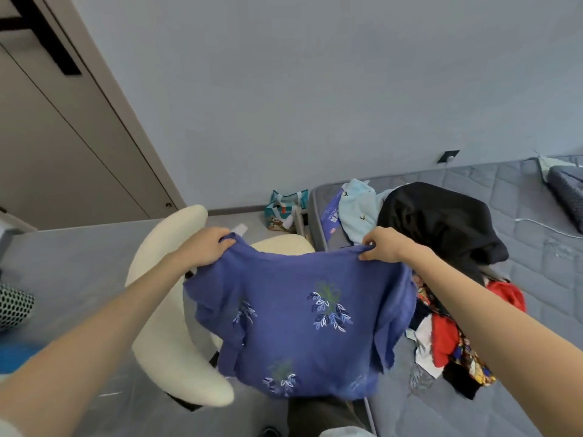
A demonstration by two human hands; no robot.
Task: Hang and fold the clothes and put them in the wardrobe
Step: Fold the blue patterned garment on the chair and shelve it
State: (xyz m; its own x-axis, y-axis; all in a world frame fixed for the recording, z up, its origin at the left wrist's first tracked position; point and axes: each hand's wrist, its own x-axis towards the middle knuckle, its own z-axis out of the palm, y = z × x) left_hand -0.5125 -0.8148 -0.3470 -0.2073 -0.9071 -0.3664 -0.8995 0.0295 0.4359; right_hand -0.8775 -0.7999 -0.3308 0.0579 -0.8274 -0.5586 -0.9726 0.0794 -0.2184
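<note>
1. A blue-violet knitted top with embroidered leaf sprigs (293, 316) is held up in the air in front of the person. It hangs over a cream, fleecy curved chair (176, 310) and just beside a grey quilted mattress (520, 247).
2. One upper corner of the top is gripped by the left hand (209, 247) with curled fingers. The other corner is pinched by the right hand (381, 246) between thumb and fingers.
3. The held edge is stretched between the hands along the 9-to-3 o'clock line. The body of the top hangs from it toward 6 o'clock.
4. Both hands are seen at about the same height and equally near the cloth, so neither is favoured.
5. The mattress lies at 3 o'clock from the top. A black garment (438, 222), a pale blue garment (358, 209) and a red and patterned heap (448, 326) are piled on it, near the right hand.
6. A beige panelled door (63, 152), probably the wardrobe's, is seen at 10 o'clock, well apart from the top.
7. A swing toward 3 o'clock is judged likely, with the edge kept taut, so that the top is laid flat for folding.
</note>
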